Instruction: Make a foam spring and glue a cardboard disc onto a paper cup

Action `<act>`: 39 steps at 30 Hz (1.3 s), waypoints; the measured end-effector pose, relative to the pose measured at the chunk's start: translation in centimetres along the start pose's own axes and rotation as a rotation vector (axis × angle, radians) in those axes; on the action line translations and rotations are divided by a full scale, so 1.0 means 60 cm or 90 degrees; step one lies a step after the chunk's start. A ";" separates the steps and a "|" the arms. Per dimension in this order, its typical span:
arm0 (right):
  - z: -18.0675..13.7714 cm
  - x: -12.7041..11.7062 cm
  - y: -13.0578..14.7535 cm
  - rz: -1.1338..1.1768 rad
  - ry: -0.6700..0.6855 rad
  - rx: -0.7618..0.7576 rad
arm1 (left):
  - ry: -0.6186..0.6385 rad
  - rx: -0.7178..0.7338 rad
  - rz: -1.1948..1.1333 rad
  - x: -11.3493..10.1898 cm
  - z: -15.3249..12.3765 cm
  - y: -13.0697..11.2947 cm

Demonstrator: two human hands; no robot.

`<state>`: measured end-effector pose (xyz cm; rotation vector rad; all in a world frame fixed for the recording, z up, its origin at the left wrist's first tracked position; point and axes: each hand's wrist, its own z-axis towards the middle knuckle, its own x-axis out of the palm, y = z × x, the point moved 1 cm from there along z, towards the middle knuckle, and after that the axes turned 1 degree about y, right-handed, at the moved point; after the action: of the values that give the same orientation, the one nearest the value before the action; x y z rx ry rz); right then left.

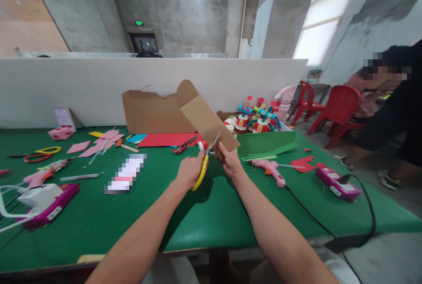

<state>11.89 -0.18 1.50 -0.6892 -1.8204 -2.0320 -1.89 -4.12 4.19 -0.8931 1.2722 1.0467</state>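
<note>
My left hand (190, 171) is closed around yellow-handled scissors (203, 170), their metal blades pointing up and to the right. The blades overlap the lower part of a brown cardboard strip (207, 119), but I cannot tell whether they are cutting into it. My right hand (229, 161) grips that strip at its lower end, thumb on the near face. The strip slants up to the left, with a rounded upper end and a fold line across it. Behind it, a larger cardboard sheet (154, 112) leans on the white partition. Small red and white pieces near the left fingertips are partly hidden.
Pink glue guns (272, 170) (39, 177) and purple power strips (339, 183) (52, 211) lie on both sides, with cables trailing. Colourful figures (260, 117) stand in a box at the back right. Red scissors (184, 144) rest behind my hands. Another person (392, 99) is at the right.
</note>
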 end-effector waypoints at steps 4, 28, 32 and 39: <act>0.003 -0.003 0.002 -0.012 0.007 -0.003 | 0.000 -0.009 -0.002 0.007 0.001 0.002; -0.001 -0.011 0.032 -0.040 0.058 0.050 | -0.036 -0.002 0.029 -0.017 -0.005 0.009; 0.000 -0.012 0.033 -0.046 0.062 0.037 | -0.026 -0.002 0.020 -0.017 -0.005 0.008; 0.001 -0.013 0.032 -0.048 0.055 0.043 | 0.017 0.002 -0.001 -0.002 -0.001 0.008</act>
<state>13.58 -0.41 2.65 -0.5128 -1.8814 -2.0045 -2.38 -4.04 4.31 -0.9085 1.2950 1.0346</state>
